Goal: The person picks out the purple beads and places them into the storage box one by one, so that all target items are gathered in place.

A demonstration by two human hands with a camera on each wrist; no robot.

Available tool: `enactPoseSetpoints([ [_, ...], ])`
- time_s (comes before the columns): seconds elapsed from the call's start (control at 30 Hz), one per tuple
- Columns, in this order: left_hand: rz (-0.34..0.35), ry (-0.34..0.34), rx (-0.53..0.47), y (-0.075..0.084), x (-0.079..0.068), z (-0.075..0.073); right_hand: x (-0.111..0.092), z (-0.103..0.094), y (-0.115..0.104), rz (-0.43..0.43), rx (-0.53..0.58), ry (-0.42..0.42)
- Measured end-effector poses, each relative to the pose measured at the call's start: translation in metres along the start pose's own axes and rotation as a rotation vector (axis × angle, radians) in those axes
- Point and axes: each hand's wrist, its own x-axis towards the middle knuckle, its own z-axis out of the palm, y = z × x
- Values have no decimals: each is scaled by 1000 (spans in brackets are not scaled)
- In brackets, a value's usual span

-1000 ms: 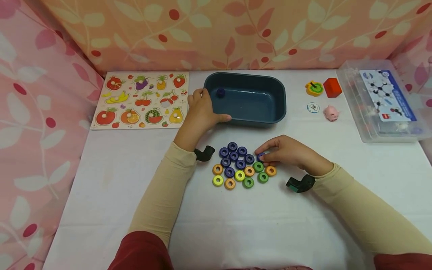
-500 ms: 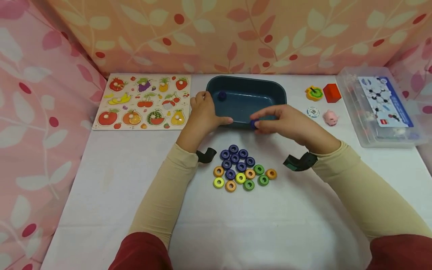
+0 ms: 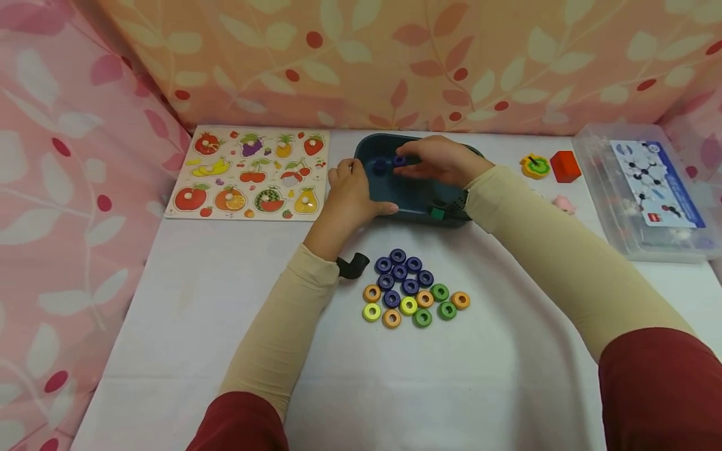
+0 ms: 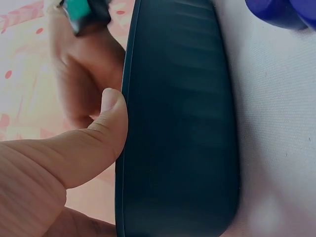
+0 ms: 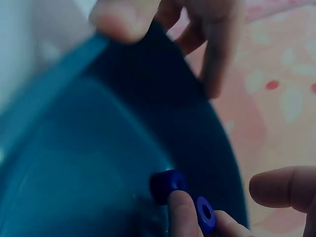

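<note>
My left hand grips the near-left corner of a dark teal plastic basin; in the left wrist view its thumb lies on the rim. My right hand reaches inside the basin and pinches a small purple ring between thumb and a finger, while the index finger stands away from it. Right beside it, another purple ring lies on the basin floor. In front of the basin, several purple rings are grouped on the white cloth with orange, green and yellow ones.
A wooden fruit puzzle board lies left of the basin. To the right are a yellow-green toy, a red block, a partly hidden pink pig and a clear plastic case. Patterned curtains border the back.
My right hand has lifted a purple ring from the right of the group and carried it up and left into the basin. The left hand keeps its hold on the corner.
</note>
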Motion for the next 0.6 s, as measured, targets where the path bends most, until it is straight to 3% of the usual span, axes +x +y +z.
enactPoseSetpoints([
  [0.23,11,-7,8,6,-2,3,20,-4,10,38,96,19],
  [0.47,-6,-14,5,5,-1,0,15,-6,10,49,-45,2],
  [0.6,-13,-14,10,1,1,0,-5,-7,11,-34,-147,23],
])
